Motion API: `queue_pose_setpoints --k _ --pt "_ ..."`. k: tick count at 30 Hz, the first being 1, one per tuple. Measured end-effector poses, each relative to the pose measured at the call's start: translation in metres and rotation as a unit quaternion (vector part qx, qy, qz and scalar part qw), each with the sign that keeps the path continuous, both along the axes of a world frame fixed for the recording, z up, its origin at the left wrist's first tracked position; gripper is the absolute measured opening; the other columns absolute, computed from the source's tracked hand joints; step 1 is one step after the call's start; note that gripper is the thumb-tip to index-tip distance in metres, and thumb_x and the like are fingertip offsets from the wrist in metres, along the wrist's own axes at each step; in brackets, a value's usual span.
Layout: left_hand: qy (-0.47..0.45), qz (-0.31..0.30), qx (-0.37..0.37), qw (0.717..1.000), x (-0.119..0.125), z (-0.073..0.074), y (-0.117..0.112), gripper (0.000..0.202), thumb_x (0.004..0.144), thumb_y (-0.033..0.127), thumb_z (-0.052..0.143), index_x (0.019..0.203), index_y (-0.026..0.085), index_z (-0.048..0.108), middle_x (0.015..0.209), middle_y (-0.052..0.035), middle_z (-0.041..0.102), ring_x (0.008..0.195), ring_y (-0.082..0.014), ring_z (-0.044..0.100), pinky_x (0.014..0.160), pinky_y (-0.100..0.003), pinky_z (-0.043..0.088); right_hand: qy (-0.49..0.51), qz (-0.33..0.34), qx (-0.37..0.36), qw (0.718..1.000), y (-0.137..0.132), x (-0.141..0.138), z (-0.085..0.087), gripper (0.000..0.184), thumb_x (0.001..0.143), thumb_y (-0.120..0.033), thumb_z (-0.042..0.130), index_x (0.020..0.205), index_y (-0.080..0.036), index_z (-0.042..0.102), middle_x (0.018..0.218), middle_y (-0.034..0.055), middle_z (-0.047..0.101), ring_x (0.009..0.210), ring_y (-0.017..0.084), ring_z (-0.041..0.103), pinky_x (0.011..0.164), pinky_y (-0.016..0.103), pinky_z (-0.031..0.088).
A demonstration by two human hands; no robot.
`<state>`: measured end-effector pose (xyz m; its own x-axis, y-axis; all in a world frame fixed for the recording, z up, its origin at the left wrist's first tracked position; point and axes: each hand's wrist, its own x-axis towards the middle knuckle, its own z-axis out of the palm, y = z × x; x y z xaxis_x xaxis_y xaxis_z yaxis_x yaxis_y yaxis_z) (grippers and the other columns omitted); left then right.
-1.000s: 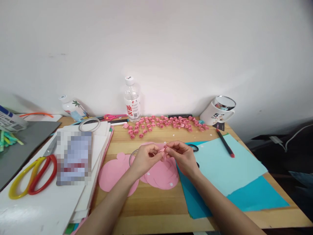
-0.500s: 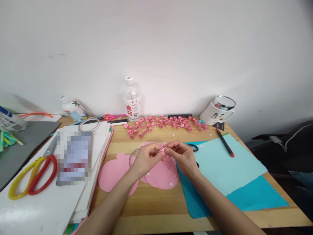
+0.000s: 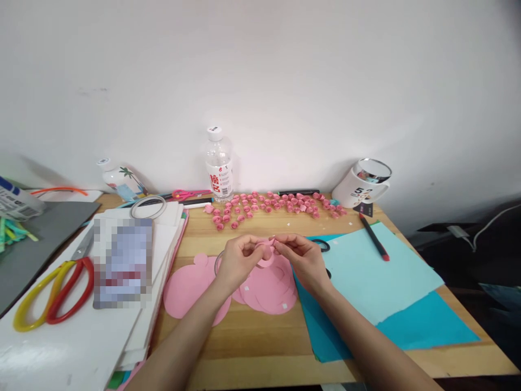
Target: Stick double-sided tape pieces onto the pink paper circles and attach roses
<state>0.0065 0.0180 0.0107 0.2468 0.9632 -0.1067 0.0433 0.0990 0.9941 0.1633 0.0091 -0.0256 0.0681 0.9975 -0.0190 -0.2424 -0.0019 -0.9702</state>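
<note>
A curled strip of pink paper [image 3: 266,262] is pinched between the fingertips of both hands. My left hand [image 3: 240,263] grips its left side, thumb against fingers. On the other side, my right hand [image 3: 303,259] pinches the upper right end. Beneath the hands lie several overlapping pink paper circles [image 3: 271,298], with small white bits on them. More pink circles [image 3: 181,293] rest to the left, partly under my left forearm. A grey ring [image 3: 218,265] shows beside my left wrist, mostly hidden. Black scissor handles [image 3: 323,245] peek out behind my right hand.
Many rolled pink paper roses [image 3: 244,203] lie along the wall near a plastic bottle [image 3: 220,168]. At right are a white mug [image 3: 354,187], a marker [image 3: 373,236] and blue sheets [image 3: 374,277]. Red-and-yellow scissors [image 3: 71,288] sit on a paper stack [image 3: 134,331] at left.
The pink strip now shows as a wider loop hanging between my fingers. My left hand has shifted slightly up; my right hand stays nearly in place.
</note>
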Motion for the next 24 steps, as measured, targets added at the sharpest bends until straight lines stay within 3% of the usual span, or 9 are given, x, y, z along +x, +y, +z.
queue_pose_setpoints --k 7,14,20,24 --pt "-0.018 -0.005 -0.013 1.000 0.0000 0.0016 -0.0001 0.021 0.070 0.033 0.068 0.073 0.013 0.066 0.062 -0.0027 0.066 0.055 -0.0115 0.059 0.051 -0.022 0.051 0.012 0.001 -0.011 1.000 -0.0009 -0.0005 0.0021 0.020 0.063 -0.032 0.078 0.074 -0.019 0.066 0.063 0.0001 0.065 0.051 0.012 0.056 0.052 0.026 0.049" --pt "-0.051 -0.008 -0.019 0.998 0.0001 0.0052 0.0000 0.023 0.068 0.033 0.070 0.076 0.011 0.067 0.068 -0.0050 0.067 0.063 -0.0132 0.060 0.057 -0.024 0.051 0.037 -0.001 0.010 0.999 0.0002 -0.0004 0.0016 0.020 0.063 -0.029 0.078 0.070 -0.019 0.063 0.066 -0.0002 0.065 0.057 0.012 0.058 0.059 0.027 0.049" --pt "-0.048 -0.029 -0.029 0.998 0.0004 0.0032 0.0002 0.031 0.066 0.033 0.072 0.088 0.011 0.070 0.077 -0.0070 0.069 0.067 -0.0140 0.060 0.058 -0.024 0.050 0.014 -0.028 0.000 1.000 0.0006 -0.0001 0.0037 0.023 0.061 -0.032 0.078 0.069 -0.019 0.061 0.068 0.0014 0.066 0.057 0.012 0.055 0.052 0.025 0.044" --pt "-0.048 -0.035 -0.032 0.998 0.0001 0.0022 0.0004 0.032 0.067 0.034 0.071 0.089 0.011 0.069 0.072 -0.0060 0.068 0.062 -0.0128 0.059 0.056 -0.025 0.050 0.022 -0.029 0.015 0.999 0.0007 0.0004 0.0038 0.022 0.061 -0.030 0.079 0.068 -0.020 0.060 0.069 0.0011 0.066 0.058 0.012 0.055 0.051 0.024 0.043"
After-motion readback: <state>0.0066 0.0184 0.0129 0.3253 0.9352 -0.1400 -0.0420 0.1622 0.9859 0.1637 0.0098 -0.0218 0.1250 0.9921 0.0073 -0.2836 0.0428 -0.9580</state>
